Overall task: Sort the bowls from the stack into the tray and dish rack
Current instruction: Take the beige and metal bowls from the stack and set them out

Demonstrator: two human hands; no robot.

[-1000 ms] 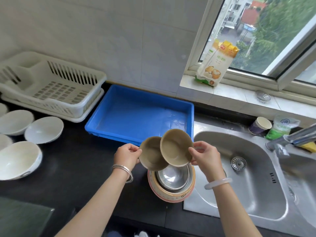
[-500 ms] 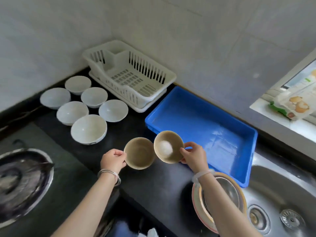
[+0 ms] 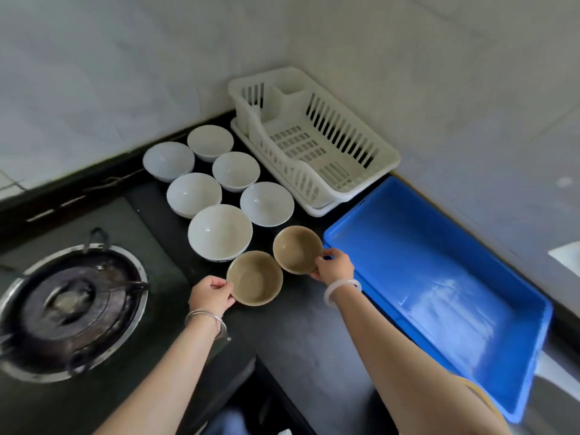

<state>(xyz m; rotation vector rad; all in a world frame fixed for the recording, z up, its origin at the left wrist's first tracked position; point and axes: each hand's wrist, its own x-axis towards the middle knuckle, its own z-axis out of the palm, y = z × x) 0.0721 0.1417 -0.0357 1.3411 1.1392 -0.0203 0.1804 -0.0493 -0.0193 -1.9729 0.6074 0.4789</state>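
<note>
Two tan bowls were pinched by their rims, the nearer bowl (image 3: 255, 277) in the left hand (image 3: 212, 295), the farther bowl (image 3: 296, 248) in the right hand (image 3: 334, 266). Both hung low beside the white bowls (image 3: 219, 232), likely for grouping. The blue tray (image 3: 408, 246) lay alongside, the dish rack (image 3: 345, 127) beyond.

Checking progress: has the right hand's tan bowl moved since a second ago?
Yes. The tan bowl in the right hand went left along the blue tray, from its sink end to the corner by the white bowls.

Bowl cluster (image 3: 219, 230) left of dish rack (image 3: 385, 159), tray (image 3: 439, 277) right of it, burner (image 3: 69, 309) far left
</note>
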